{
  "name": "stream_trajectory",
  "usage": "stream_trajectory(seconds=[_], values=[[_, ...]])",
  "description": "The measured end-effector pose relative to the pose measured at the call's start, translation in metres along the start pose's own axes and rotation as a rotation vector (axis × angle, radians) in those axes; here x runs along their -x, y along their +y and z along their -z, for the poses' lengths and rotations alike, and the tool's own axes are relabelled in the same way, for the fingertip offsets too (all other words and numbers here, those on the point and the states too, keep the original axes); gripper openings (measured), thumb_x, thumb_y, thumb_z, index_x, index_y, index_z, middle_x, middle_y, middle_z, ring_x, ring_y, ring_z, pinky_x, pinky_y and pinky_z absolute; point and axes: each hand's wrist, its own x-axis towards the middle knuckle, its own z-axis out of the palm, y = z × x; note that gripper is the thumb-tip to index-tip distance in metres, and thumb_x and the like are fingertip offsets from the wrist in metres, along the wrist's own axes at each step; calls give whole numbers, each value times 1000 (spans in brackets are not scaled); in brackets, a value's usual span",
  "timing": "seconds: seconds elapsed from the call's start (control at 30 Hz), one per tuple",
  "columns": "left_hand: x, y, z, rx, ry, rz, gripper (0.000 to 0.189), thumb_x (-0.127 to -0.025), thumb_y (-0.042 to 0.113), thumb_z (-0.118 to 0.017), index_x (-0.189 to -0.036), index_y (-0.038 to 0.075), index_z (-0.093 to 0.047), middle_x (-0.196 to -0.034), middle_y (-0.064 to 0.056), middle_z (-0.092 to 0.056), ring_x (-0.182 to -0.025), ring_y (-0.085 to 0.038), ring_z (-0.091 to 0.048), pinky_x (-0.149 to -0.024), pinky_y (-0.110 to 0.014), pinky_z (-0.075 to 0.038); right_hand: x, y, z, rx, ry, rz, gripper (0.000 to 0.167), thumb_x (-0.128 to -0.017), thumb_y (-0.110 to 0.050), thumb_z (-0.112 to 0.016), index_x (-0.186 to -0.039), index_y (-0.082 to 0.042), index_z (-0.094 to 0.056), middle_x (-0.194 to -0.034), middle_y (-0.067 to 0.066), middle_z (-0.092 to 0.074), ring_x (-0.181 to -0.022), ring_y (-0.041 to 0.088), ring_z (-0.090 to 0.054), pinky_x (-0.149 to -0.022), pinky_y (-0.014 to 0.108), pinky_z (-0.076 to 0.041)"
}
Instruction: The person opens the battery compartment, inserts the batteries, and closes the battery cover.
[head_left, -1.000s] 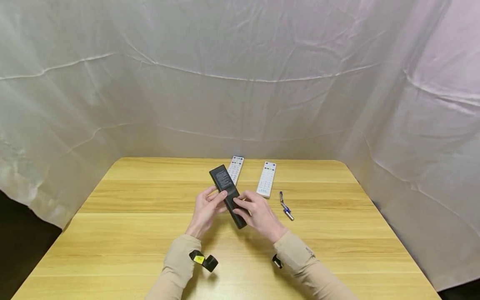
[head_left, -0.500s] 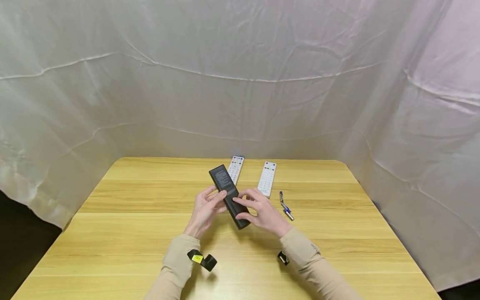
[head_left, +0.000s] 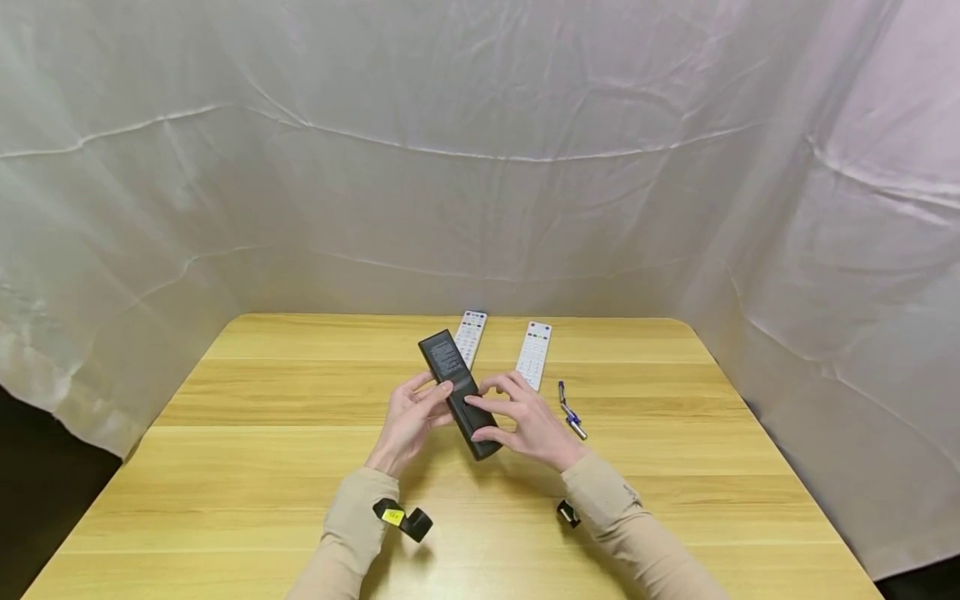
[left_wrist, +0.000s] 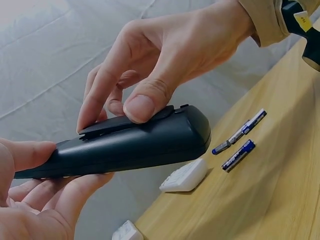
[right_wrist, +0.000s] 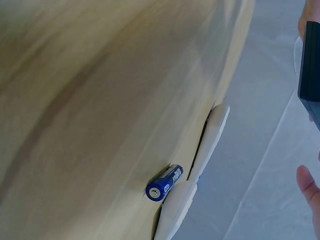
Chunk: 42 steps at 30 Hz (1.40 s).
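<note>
At centre left of the head view, the left hand holds the black remote near the middle of its length, thumb laid on the back and fingers beneath, so that the remote is pinched between them above the table. To the right, the right hand meets the lower half of the remote; its thumb and fingertips pinch the battery cover, whose left end stands slightly raised from the remote in the left wrist view. The remote's back faces up towards the head camera, and its long axis runs from upper left, where the printed label is, to lower right, where the cover is. A beige left sleeve with a black wrist camera comes in from the bottom left of centre, a beige right sleeve from the bottom right. The table is yellowish wood with rounded far corners and fills the lower part of the frame. Along its far side, left to right, lie one white remote, partly hidden behind the black one, a second white remote, and a group of blue-and-silver batteries just right of the right hand. A creased, pale grey curtain spans the upper frame and hangs down both sides, with dark patches at the left edge and lower right corner.
</note>
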Motion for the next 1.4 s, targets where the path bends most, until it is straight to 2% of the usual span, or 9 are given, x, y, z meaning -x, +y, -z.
stream_trajectory(seconds=[0.27, 0.47, 0.6, 0.8, 1.1, 1.23, 1.4], values=[[0, -3, -2, -63, 16, -7, 49, -100, 2, -56, -145, -8, -41, -123, -31, -66, -87, -15, -77, -81, -34, -66, -4, -11, 2, -31, -71, -74, 45, -81, -25, -83, -119, -7, -67, -105, 3, -68, -96, 15, -62, -87, 30, -60], [-1, -4, -3, -105, 12, 3, 50, -101, 5, -56, -146, -8, -40, -126, -34, -63, -88, -15, -77, -81, -33, -66, -9, -12, 7, -214, -98, -169, 36, -80, -14, -84, -112, -5, -70, -96, 5, -68, -86, 19, -62, -77, 28, -59], [-1, -3, -2, -101, 4, 21, 50, -102, 5, -55, -147, -8, -39, -126, -33, -63, -89, -15, -76, -83, -34, -66, -10, -8, 9, -328, -125, -213, 34, -79, -9, -83, -110, -6, -70, -95, 5, -67, -85, 22, -60, -75, 32, -57], [1, -1, -3, -67, 1, 36, 48, -101, 4, -55, -146, -6, -41, -124, -31, -66, -87, -17, -77, -83, -36, -66, -10, -4, 9, -313, -92, -187, 37, -76, -15, -86, -109, -10, -71, -107, 4, -66, -103, 19, -58, -92, 33, -54], [2, 2, -4, -65, -26, 42, 48, -101, 3, -55, -147, -6, -41, -123, -29, -67, -87, -16, -77, -83, -36, -66, -7, -4, 10, -291, -69, -173, 38, -74, -17, -88, -109, -10, -73, -107, 3, -64, -103, 17, -57, -93, 32, -55], [2, 1, -3, -62, -37, 41, 49, -102, 3, -54, -147, -7, -39, -121, -27, -69, -88, -15, -77, -83, -36, -66, -3, -2, 8, -224, -30, -84, 39, -74, -19, -87, -110, -9, -75, -107, 3, -64, -103, 17, -57, -92, 31, -57], [3, 1, -1, -63, -45, 36, 51, -102, 3, -54, -148, -9, -37, -123, -28, -68, -88, -15, -77, -84, -35, -66, -1, 0, 6, -71, 8, 53, 42, -75, -24, -86, -112, -6, -76, -99, 1, -63, -96, 15, -54, -82, 27, -57]])
